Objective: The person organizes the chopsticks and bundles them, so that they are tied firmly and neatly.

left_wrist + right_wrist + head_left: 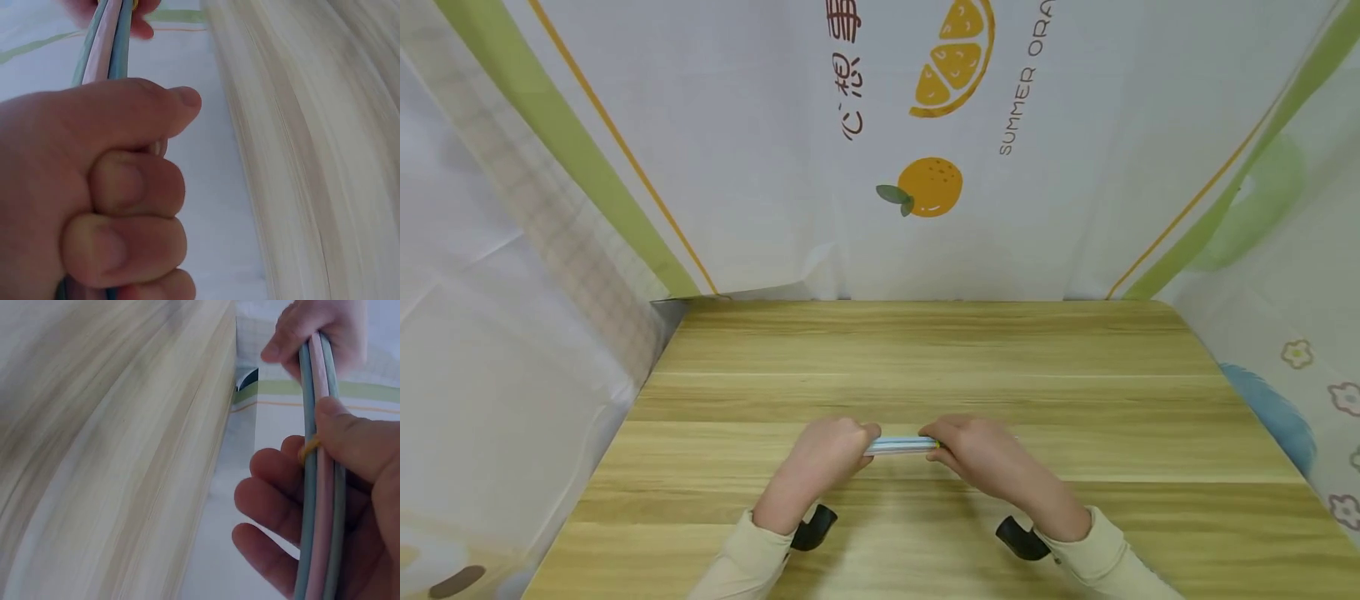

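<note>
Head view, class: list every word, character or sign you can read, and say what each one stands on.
"SUMMER ORA", cut off at the top edge: printed on the white backdrop cloth, beside the orange-slice drawing.
Three brown Chinese characters, the top one cut off, read downward: same cloth, left of the slice; I read the lower two as "想" and "心".
Nothing readable on the wooden table, the pastel rods or in the wrist views.

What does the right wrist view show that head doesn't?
Right wrist only: the bundle is separate sticks, blue and pink side by side, with a yellow band under the right hand's thumb. Head only: the whole wooden table, both sleeves, and the orange-print backdrop. Both: the left hand and right hand grip opposite ends of the bundle above the table.
</note>
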Demonstrator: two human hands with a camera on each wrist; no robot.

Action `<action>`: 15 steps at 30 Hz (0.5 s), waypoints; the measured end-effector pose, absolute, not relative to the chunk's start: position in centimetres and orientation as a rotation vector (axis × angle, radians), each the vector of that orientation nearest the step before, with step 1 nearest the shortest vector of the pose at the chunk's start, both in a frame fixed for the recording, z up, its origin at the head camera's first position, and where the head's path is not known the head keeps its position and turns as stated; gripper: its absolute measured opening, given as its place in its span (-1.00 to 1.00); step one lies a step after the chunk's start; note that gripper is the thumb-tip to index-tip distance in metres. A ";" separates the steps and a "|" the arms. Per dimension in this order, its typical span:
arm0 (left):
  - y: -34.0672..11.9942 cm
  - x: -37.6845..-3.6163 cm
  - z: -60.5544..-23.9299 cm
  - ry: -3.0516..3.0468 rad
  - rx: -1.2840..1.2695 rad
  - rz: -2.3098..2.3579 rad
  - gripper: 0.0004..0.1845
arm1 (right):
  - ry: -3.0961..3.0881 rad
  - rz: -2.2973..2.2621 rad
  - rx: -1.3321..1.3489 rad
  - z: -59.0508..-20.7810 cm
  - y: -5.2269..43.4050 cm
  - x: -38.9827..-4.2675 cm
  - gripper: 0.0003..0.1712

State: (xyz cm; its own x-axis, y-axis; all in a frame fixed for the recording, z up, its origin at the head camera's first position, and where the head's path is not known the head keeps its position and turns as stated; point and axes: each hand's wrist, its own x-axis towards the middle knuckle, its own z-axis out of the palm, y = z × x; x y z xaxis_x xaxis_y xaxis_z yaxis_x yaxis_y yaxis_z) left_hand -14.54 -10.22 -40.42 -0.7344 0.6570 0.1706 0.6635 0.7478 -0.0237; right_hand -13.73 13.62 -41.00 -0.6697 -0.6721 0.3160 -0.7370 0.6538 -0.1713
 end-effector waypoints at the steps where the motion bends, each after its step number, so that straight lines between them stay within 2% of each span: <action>1: -10.1 -14.6 -40.4 -2.778 -1.062 -0.056 -0.80 | -2.646 0.420 1.152 -41.0 13.5 -13.7 -0.72; 11: -10.0 -14.7 -40.6 -2.739 -1.091 -0.055 -0.77 | -2.688 0.435 1.160 -40.8 12.9 -13.7 -0.69; 15: -10.1 -14.7 -40.6 -2.736 -1.102 -0.068 -0.79 | -2.697 0.459 1.159 -40.9 13.3 -13.7 -0.60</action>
